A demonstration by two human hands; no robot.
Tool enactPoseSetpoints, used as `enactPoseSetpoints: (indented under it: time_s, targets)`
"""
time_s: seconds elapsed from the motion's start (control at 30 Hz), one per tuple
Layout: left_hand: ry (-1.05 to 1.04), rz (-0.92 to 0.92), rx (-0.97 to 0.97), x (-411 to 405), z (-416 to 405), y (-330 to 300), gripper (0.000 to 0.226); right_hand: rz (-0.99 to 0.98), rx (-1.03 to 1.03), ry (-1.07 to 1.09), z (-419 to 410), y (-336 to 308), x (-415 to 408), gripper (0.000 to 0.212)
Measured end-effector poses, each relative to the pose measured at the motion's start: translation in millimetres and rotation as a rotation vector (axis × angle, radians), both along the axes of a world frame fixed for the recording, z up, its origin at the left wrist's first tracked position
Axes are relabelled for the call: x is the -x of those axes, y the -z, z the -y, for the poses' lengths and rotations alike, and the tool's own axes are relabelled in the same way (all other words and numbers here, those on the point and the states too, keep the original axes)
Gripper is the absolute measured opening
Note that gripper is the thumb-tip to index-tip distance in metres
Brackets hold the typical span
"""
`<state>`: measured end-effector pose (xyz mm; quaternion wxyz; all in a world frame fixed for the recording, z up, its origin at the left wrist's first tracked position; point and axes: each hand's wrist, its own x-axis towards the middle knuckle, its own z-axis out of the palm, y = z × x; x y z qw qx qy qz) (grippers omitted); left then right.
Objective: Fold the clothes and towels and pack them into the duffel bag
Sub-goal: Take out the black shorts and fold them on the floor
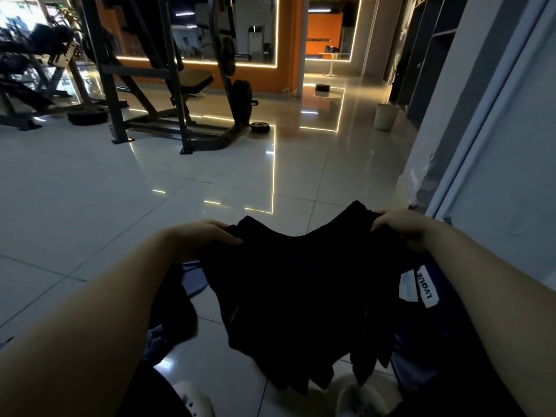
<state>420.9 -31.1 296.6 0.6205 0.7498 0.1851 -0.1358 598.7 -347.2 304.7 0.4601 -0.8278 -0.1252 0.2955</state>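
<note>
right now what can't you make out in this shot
- Head view: what kind of black garment it is; dim light swallows its shape.
- The duffel bag opening, hidden behind the garment and the right forearm.
- Left hand and right hand fingers, tucked behind the cloth.
- The small print on the white tag, too small.

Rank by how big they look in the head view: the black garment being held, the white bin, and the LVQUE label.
1. black garment, though nearness inflates it
2. LVQUE label and white bin look about alike; unranked
</note>
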Motion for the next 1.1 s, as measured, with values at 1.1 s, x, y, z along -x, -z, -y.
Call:
enactPoseSetpoints:
  time_s: [1.1]
  targets:
    - [0.396, -0.3, -0.01, -98.9, -105.5, 54.9, 0.059, -0.401, 0.367, -0.362, -35.6, 48.4, -110.5, 0.053]
